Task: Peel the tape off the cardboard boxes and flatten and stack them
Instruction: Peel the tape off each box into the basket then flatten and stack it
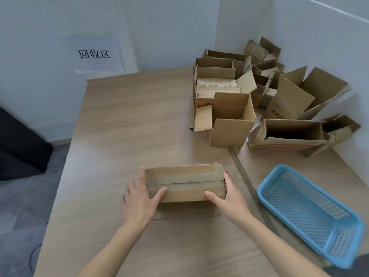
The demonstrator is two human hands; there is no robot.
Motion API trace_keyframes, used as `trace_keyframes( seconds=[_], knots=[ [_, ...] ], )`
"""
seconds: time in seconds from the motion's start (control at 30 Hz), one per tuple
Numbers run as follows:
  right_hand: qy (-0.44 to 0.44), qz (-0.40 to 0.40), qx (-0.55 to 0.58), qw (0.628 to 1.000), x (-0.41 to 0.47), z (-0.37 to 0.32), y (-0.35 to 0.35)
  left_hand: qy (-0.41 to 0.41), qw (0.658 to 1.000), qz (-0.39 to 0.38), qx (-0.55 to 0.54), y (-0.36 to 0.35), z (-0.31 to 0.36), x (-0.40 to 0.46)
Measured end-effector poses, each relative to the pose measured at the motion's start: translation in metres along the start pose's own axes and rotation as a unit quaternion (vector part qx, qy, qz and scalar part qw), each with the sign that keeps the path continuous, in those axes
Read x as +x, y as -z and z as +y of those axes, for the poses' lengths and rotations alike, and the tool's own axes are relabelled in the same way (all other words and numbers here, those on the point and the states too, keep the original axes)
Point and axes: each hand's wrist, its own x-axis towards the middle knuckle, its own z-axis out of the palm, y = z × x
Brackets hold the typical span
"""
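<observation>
Taped cardboard box (184,182) sitting mid-bench (127,124), left hand (137,198) and right hand (229,198) clasping its ends, each grip curling round it, opened boxes (259,100) crowding far right corner, blue basket (311,212) lying near right.

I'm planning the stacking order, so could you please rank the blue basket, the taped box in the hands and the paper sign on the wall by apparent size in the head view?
1. blue basket, though it lies near the camera.
2. taped box, held at its ends by both hands.
3. paper sign; farther away, so this rank is unsure.
</observation>
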Motion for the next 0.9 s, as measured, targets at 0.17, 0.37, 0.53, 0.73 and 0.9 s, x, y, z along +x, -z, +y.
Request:
trace_keyframes(
  seconds=[0.17, 0.37, 0.53, 0.73, 0.9],
  knots=[
    [0.002, 0.001, 0.022, 1.0, 0.018, -0.005, -0.002, -0.286, 0.947, -0.026, 0.143, -0.008, 0.023, 0.022],
    [-0.006, -0.004, 0.044, 0.999, 0.021, 0.002, 0.004, -0.353, 0.909, -0.113, 0.19, -0.039, 0.072, 0.045],
    [-0.015, 0.005, 0.045, 0.999, 0.009, 0.024, 0.011, -0.364, 0.906, -0.041, 0.213, -0.056, 0.071, 0.042],
    [-0.028, 0.116, 0.035, 0.992, 0.002, 0.025, 0.013, -0.363, 0.91, -0.03, 0.197, -0.059, 0.073, 0.041],
    [-0.044, 0.143, 0.046, 0.988, -0.002, 0.028, 0.012, -0.357, 0.91, -0.032, 0.208, -0.059, 0.075, 0.04]
  ],
)
